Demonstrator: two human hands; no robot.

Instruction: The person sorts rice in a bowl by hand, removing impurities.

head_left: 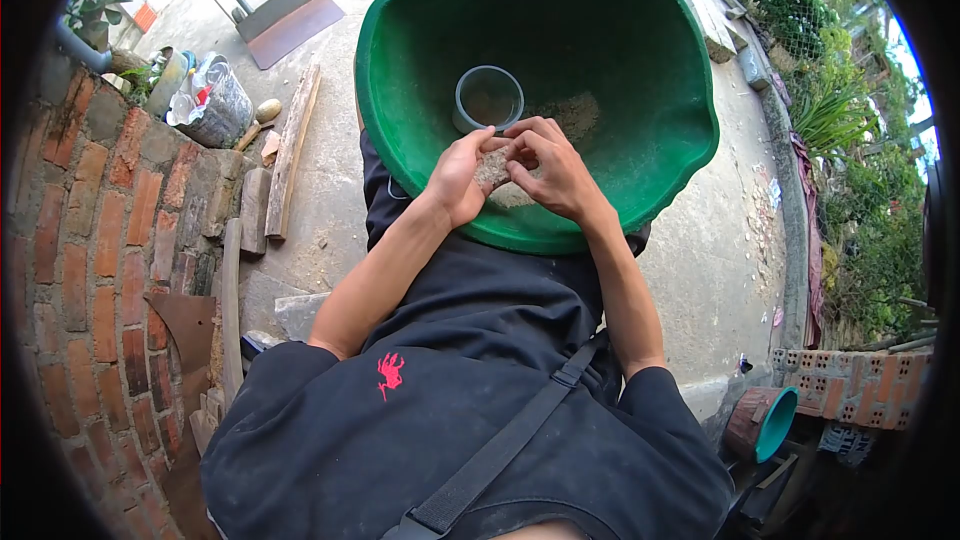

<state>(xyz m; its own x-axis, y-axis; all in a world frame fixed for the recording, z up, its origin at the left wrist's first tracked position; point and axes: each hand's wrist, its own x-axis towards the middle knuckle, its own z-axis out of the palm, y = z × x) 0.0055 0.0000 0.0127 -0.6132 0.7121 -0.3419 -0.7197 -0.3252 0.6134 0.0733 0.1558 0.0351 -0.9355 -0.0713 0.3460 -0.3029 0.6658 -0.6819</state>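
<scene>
A large green plastic tub leans against my lap, its mouth facing me. Inside lie a clear plastic cup and a small heap of sandy material. My left hand and my right hand meet at the tub's lower rim, fingertips touching, cupped around a lump of the sandy material. The cup sits just above my fingers, apart from them.
A brick wall runs along the left with wooden planks and a metal bucket beside it. A shovel blade lies on the concrete beyond. Stacked bricks and a teal pot stand at the right, plants behind.
</scene>
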